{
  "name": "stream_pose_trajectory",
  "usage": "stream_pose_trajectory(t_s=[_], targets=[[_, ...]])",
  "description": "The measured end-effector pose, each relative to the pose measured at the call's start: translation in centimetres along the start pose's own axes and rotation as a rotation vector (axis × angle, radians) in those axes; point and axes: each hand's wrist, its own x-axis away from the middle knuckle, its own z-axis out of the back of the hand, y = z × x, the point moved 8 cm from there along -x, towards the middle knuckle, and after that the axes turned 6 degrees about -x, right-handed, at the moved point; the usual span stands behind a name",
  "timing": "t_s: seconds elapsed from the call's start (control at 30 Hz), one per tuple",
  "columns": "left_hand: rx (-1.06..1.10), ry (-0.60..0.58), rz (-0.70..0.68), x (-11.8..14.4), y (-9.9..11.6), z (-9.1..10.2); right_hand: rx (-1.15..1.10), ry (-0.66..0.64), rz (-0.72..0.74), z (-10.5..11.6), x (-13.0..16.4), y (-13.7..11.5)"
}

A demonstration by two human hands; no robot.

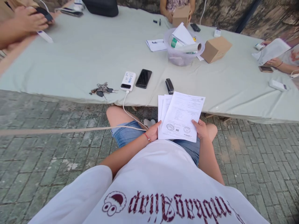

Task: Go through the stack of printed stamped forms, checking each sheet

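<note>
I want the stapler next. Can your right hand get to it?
Probably yes. The stapler lies near the table edge with nothing in front, but the right hand is holding the papers.

Grey brick paving (pixel 46 174) under me from eight to four o'clock, long table in pale green cloth (pixel 93 56) across twelve, rough stone wall (pixel 268 18) at one, flat daylight.
</note>
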Motion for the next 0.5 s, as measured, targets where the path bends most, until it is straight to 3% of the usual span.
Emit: stream_pose_trajectory(t_s=[0.07,0.2,0.33,0.5], targets=[[-0.017,-0.015,0.044,0.0,-0.3,0.2,-0.012,-0.027,-0.007,-1.0,0.2,0.2],[-0.056,0.088,-0.010,-0.3,0.3,1.6,0.050,0.039,0.092,-1.0,0.3,0.4],[-0.041,0.135,-0.023,-0.7,0.4,2.3,0.191,0.198,0.174,1.6,0.4,0.4],[-0.023,0.127,-0.044,-1.1,0.4,2.7,0.087,0.387,0.258,6.0,1.1,-0.8]])
